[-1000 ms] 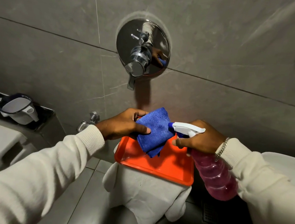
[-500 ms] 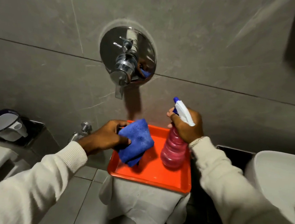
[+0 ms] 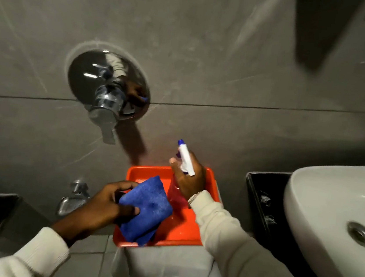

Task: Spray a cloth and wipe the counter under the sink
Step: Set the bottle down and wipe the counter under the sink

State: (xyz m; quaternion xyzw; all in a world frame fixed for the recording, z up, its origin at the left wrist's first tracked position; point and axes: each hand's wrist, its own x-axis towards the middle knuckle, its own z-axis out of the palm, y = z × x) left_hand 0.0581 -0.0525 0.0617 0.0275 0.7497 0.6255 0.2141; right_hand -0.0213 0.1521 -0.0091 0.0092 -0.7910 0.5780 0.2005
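The left hand (image 3: pixel 104 207) pinches a folded blue cloth (image 3: pixel 146 210) over the near left corner of the orange tray (image 3: pixel 188 231). The right hand (image 3: pixel 189 178) is wrapped around the neck of a pink spray bottle (image 3: pixel 176 192) standing upright on the tray, just right of the cloth. A white sink (image 3: pixel 327 225) sits right of the tray.

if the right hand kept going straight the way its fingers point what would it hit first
Probably the grey tiled wall. The right hand, gripping the spray bottle over the orange tray, points up and away; nothing shows between, though depth is unclear.
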